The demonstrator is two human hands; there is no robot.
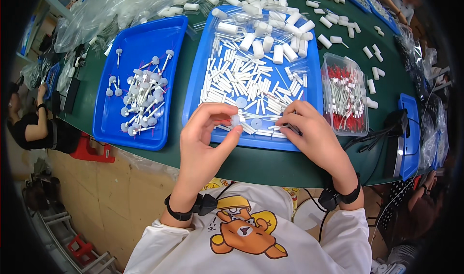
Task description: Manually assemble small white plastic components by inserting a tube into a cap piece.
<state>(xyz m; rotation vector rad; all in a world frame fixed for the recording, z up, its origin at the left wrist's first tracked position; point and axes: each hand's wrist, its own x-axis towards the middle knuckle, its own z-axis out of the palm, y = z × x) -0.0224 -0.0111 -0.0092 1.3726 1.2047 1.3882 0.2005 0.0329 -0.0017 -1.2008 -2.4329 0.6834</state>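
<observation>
My left hand (203, 134) pinches a small translucent round cap (235, 120) between thumb and fingers, above the near edge of a large blue tray (191, 100). A bit of red wire shows beside that cap. To its right, my right hand (309, 131) has its thumb and fingertips pressed together low over the tray; what they hold, if anything, is too small to make out. Many short white tubes (227, 80) lie loose in this tray under both hands. Two more round caps, one a pale disc (256, 123), rest among them between my hands.
A second blue tray (107, 105) on the left holds a heap of capped white pieces (145, 95). On the right stands a clear box (358, 129) of red-and-white wired parts. White foam-like cylinders (278, 54) spread across the far side. Black cables (374, 141) lie at right; other people sit nearby.
</observation>
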